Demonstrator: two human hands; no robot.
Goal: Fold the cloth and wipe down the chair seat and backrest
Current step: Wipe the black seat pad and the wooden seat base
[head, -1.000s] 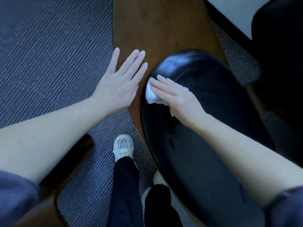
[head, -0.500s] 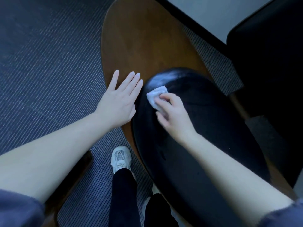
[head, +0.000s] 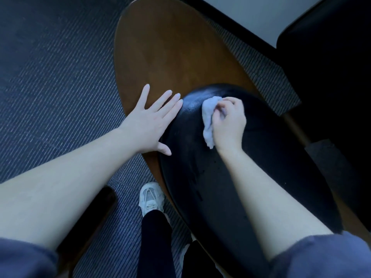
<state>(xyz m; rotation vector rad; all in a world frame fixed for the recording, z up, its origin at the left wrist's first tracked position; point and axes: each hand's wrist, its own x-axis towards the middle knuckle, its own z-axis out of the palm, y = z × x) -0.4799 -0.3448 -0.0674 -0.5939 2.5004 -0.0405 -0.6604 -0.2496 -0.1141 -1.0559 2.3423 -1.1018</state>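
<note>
R grip (head: 228, 125) is clenched round the cloth (head: 208, 119): fingers curled in, knuckles up. The white cloth is bunched & sticks out on the grip's left side, from near the fingertips down towards the wrist. Cloth is crumpled, not flat, & sits on the black pad (head: 220, 187) of the chair, near the pad's far rounded end. Whether this pad is seat or backrest: can't tell.

L grip (head: 150, 125) is released, holds nothing: palm down, fingers straight & spread, flat on the wooden shell (head: 170, 57) just left of the pad. Fingertips reach the pad's edge; thumb tip lies at that edge too. L grip & cloth are near each other, not touching.

Pad sits on the brown oval shell, w/ wood showing beyond its far end & along its left side. Both forearms bare; blue sleeves (head: 321, 257) show at the bottom corners. Btwn the arms: white shoe (head: 150, 197) & black trouser leg (head: 154, 237) on striped grey-blue carpet (head: 50, 77), close to the shell's near-left edge. Dark wooden piece (head: 86, 217) under the L forearm, what it is unclear. Top right: another dark chair (head: 331, 57), pale wall (head: 251, 9) beside it.
</note>
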